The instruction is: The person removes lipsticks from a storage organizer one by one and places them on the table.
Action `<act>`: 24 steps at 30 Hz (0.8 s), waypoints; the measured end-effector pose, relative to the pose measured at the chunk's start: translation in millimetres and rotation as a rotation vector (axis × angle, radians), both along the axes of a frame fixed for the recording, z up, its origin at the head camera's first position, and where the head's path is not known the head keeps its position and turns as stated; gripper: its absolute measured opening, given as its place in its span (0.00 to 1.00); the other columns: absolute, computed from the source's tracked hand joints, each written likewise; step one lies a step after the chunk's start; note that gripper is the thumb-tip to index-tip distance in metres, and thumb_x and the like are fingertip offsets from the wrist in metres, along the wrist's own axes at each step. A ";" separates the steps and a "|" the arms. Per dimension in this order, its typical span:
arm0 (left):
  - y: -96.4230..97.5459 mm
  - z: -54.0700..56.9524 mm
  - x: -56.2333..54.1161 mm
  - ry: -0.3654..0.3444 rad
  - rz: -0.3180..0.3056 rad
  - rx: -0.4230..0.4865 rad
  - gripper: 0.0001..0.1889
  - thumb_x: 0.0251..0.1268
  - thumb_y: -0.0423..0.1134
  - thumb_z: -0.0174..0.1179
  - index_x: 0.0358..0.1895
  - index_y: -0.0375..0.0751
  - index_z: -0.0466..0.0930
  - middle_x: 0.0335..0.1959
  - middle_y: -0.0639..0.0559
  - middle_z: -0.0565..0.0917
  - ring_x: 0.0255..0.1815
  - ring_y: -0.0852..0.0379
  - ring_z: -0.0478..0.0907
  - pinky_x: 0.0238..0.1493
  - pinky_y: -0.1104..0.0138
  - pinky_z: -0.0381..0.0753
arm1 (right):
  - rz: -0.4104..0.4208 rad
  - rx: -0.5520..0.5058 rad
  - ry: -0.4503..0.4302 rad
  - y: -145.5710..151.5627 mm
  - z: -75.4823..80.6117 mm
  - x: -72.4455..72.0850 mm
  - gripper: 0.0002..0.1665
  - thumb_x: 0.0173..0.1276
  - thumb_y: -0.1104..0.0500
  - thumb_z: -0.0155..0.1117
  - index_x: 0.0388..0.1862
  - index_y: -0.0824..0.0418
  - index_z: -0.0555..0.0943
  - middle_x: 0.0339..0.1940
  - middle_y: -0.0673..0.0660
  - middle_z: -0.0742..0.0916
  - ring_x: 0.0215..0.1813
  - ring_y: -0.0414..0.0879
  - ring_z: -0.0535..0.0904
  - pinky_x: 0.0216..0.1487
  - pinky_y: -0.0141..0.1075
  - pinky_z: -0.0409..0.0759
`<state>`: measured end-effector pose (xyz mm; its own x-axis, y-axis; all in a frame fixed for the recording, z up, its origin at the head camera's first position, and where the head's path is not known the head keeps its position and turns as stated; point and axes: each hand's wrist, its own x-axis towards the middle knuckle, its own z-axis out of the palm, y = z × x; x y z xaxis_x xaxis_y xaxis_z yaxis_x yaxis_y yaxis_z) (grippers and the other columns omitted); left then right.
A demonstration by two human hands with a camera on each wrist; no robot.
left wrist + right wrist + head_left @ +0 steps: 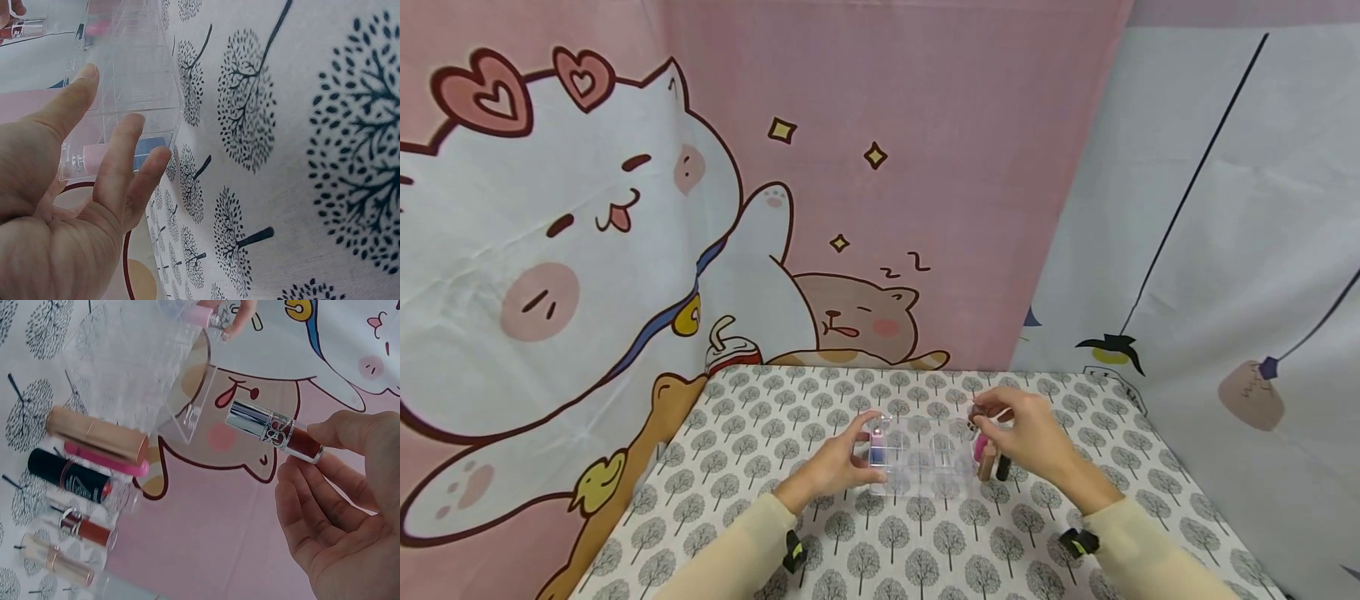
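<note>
A clear compartment organizer (pixel 921 485) stands on the table. My left hand (pixel 835 465) holds its left end, thumb on the near side and fingers on the far side. In the left-end compartment lies a pink and blue tube (pixel 877 452). My right hand (pixel 1026 429) is raised past the organizer's right end. Between thumb and fingers it pinches a lip gloss (pixel 305 444) with a silver cap and dark red body, clear of the organizer. Its nearest neighbours are a rose-gold lipstick (pixel 97 434), a bright pink tube (pixel 131 467) and a black lipstick (pixel 69 475).
Another dark red lip gloss (pixel 90 530) and a pale gold tube (pixel 59 561) stand in the same group right of the organizer. A tree-print cloth (pixel 895 542) covers the table. A cartoon curtain (pixel 955 208) hangs behind its back edge.
</note>
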<state>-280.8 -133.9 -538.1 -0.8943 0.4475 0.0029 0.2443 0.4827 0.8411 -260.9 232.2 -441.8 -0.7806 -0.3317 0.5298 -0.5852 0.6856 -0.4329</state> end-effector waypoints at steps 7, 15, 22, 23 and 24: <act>-0.1 1.8 1.1 0.005 0.000 0.002 0.58 0.72 0.45 0.86 0.95 0.73 0.54 0.85 0.29 0.76 0.59 0.46 0.94 0.52 0.57 0.97 | -0.041 -0.001 0.033 14.7 -0.1 2.4 0.17 0.72 0.67 0.85 0.58 0.63 0.94 0.44 0.53 0.99 0.44 0.49 0.95 0.48 0.45 0.99; 0.2 3.5 1.5 0.005 0.005 -0.002 0.58 0.72 0.45 0.86 0.95 0.72 0.55 0.85 0.29 0.76 0.59 0.46 0.94 0.53 0.56 0.97 | -0.076 -0.020 -0.006 28.2 -3.9 2.1 0.18 0.72 0.68 0.84 0.59 0.63 0.93 0.43 0.54 0.98 0.42 0.50 0.96 0.45 0.42 0.98; 1.3 5.4 4.9 0.007 -0.006 0.012 0.59 0.72 0.42 0.85 0.96 0.66 0.54 0.85 0.26 0.75 0.59 0.45 0.95 0.53 0.56 0.99 | -0.111 -0.023 0.022 41.2 -10.5 1.4 0.16 0.72 0.69 0.84 0.57 0.63 0.94 0.42 0.54 0.98 0.40 0.52 0.97 0.40 0.35 0.96; 1.7 5.6 5.4 0.012 -0.007 0.013 0.59 0.72 0.41 0.85 0.96 0.65 0.54 0.85 0.25 0.75 0.59 0.44 0.95 0.52 0.56 0.99 | -0.114 -0.023 0.028 43.2 -11.1 1.1 0.16 0.72 0.69 0.84 0.57 0.63 0.94 0.42 0.54 0.98 0.40 0.53 0.97 0.40 0.36 0.96; 2.0 5.9 6.2 0.013 -0.006 0.015 0.58 0.72 0.41 0.85 0.96 0.65 0.54 0.85 0.26 0.75 0.59 0.44 0.95 0.52 0.56 0.99 | -0.115 -0.025 0.034 45.2 -11.5 0.8 0.16 0.72 0.69 0.84 0.57 0.63 0.93 0.41 0.55 0.98 0.40 0.53 0.97 0.41 0.38 0.97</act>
<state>-274.7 -131.9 -532.2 -0.8915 0.4526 0.0216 0.2582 0.4682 0.8451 -260.1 277.4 -453.3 -0.7943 -0.2277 0.5633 -0.5180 0.7382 -0.4321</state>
